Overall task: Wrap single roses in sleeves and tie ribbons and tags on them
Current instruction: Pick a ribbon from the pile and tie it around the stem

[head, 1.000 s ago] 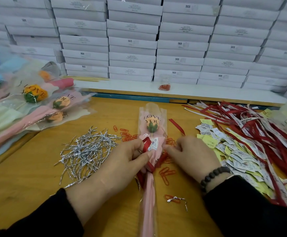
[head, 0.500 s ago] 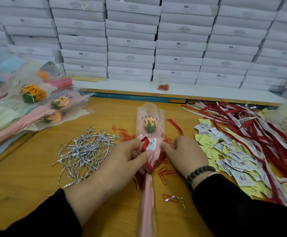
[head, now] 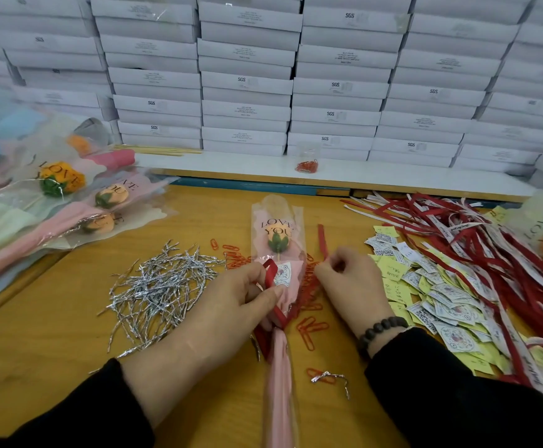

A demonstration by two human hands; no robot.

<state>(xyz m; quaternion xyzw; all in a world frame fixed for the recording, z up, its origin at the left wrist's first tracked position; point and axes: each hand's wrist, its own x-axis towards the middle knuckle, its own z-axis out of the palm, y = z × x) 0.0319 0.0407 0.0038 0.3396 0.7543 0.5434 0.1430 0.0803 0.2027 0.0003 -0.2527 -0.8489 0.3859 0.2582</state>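
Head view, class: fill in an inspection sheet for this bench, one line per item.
Surface: wooden table, yellowish.
Job's things: sleeved rose at centre with tag; red ribbon looped at its neck.
Clutter: silver twist ties, red paper clips, loose tags, ribbon pile.
Grips: left hand pinches the ribbon loop; right hand pinches the ribbon's free end.
Cables: nothing seen.
Surroundings: stacked white boxes; wrapped roses at left.
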